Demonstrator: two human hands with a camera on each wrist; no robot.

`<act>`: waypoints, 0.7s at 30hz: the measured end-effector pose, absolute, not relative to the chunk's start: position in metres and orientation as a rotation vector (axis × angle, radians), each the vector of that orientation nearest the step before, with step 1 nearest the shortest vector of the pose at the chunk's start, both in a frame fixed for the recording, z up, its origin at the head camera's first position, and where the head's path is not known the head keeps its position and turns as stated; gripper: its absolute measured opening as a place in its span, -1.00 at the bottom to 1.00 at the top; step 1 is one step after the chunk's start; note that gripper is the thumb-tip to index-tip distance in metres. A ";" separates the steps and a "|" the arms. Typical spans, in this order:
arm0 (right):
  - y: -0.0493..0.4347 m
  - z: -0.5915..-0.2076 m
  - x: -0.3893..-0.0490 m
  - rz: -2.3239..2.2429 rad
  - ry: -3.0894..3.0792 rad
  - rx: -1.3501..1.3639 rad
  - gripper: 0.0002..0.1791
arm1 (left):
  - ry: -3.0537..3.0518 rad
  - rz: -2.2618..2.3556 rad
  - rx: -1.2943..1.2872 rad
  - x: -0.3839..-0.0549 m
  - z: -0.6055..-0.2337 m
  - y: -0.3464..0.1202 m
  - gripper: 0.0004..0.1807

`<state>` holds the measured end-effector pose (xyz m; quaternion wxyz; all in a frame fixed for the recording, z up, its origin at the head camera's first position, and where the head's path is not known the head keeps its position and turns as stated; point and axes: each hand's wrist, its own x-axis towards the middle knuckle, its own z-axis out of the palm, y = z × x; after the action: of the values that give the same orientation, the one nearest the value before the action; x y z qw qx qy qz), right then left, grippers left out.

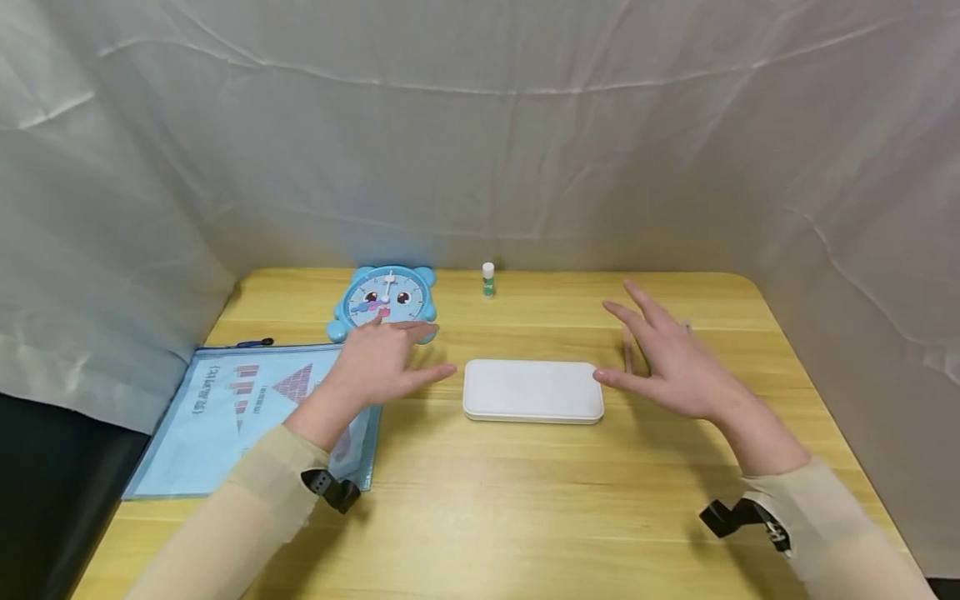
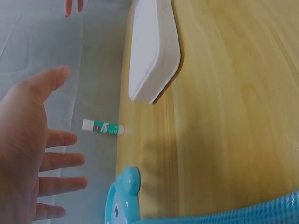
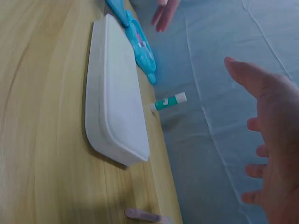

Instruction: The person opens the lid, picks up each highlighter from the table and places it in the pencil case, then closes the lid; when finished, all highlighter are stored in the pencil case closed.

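A white, flat, rounded case [image 1: 533,391] lies on the table between the two hands. My left hand [image 1: 382,358] is held above the table at the case's left, fingers spread and thumb pointing toward it, with nothing in it. On the other side my right hand [image 1: 667,358] hovers with fingers spread, its thumb tip overlapping the case's right edge in the head view. Beneath the right hand lies a slim pinkish stick-shaped thing [image 3: 145,215], partly hidden in the head view. The right wrist view shows the case's side wall [image 3: 96,88] resting on the wood.
A blue animal-faced toy clock [image 1: 386,296] stands at the back left. Near the back edge is a green-and-white glue stick [image 1: 488,281], upright. A blue zip document bag [image 1: 232,417] covers the left side of the table [image 1: 510,517]. Pale cloth hangs behind and around the sides.
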<state>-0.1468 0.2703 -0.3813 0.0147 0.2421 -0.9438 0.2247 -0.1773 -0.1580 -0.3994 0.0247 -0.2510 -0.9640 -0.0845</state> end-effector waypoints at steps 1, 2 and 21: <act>0.269 -0.381 -0.146 0.747 -2.934 0.761 0.06 | -2.968 -0.314 -0.773 -0.177 -0.401 -0.157 -0.07; 0.268 -0.381 -0.146 0.791 -2.928 0.769 0.04 | -2.959 -0.372 -0.769 -0.177 -0.402 -0.155 -0.10; 0.250 -0.398 -0.149 1.239 -2.780 0.850 -0.07 | -2.924 -1.350 -0.800 -0.166 -0.437 -0.135 0.07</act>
<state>-0.1491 0.2498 -0.3984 -0.0091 0.2690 -0.8797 0.3921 -0.1661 -0.1347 -0.4368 -0.0882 -0.2401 -0.8776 -0.4054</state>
